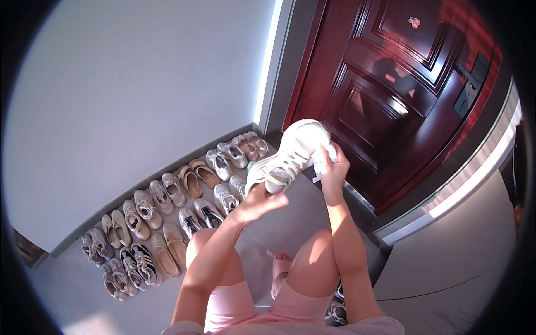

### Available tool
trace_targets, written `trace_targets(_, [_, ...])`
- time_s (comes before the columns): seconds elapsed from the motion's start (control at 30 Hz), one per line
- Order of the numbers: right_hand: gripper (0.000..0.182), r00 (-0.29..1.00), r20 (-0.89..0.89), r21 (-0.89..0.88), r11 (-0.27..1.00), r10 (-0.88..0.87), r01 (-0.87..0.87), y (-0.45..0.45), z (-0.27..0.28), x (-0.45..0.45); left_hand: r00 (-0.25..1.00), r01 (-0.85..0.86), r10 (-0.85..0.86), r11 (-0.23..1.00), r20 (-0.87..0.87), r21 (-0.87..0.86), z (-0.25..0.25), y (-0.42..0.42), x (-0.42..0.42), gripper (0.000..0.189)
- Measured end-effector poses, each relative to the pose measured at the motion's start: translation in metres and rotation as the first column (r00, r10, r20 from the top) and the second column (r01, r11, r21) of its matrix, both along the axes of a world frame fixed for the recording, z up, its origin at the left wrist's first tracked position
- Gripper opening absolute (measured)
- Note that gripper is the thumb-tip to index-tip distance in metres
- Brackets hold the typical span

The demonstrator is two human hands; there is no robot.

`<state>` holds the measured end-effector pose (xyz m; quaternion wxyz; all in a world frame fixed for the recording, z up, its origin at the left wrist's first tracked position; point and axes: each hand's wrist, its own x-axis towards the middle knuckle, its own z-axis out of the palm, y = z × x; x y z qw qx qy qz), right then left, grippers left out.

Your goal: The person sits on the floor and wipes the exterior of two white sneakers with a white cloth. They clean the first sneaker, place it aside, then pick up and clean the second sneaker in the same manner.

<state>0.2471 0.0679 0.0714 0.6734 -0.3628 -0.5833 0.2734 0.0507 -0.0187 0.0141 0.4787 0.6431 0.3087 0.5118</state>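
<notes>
A white lace-up sneaker (299,140) is held up in front of me, its toe pointing away toward the door. My left hand (257,204) reaches into the shoe's opening at the heel end, with the fingers hidden inside and the thumb outside. Pressed against the right side of the toe, my right hand (334,169) pinches a crumpled white cloth or tissue (317,165). Loose white laces (284,167) lie across the upper.
Two rows of paired shoes (142,209) stand on the grey floor (268,238) along the white wall (138,83). A dark red panelled door (377,96) with a handle (469,77) is ahead to the right. More shoes (336,314) sit by my right leg, beside a pale panel (452,238).
</notes>
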Motion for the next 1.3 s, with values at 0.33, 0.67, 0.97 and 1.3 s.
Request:
trace_targets(0.33, [0.028,0.977,-0.098,0.059,0.981,0.191,-0.185,0.003,-0.012,-0.022,0.335,0.329,0.056,0.928,0.941,-0.173,-0.003,0.011,0.003,0.053])
trace_targets(0.67, [0.046,0.998,0.003,0.195,0.979,0.066,-0.066,-0.004,0.0,-0.024,0.613,-0.052,0.26,0.956,0.746,-0.29,-0.01,0.017,-0.017,0.055])
trace_targets(0.97, [0.043,0.949,0.141,0.497,0.849,-0.281,0.178,0.016,-0.003,-0.04,0.859,-0.25,0.286,0.958,0.425,-0.14,-0.008,0.003,-0.006,0.044])
trace_targets(1.3, [0.028,0.715,0.628,0.598,0.778,-0.306,-0.192,-0.027,0.018,-0.076,0.901,-0.256,0.311,0.944,0.303,-0.208,-0.025,0.003,0.004,0.042])
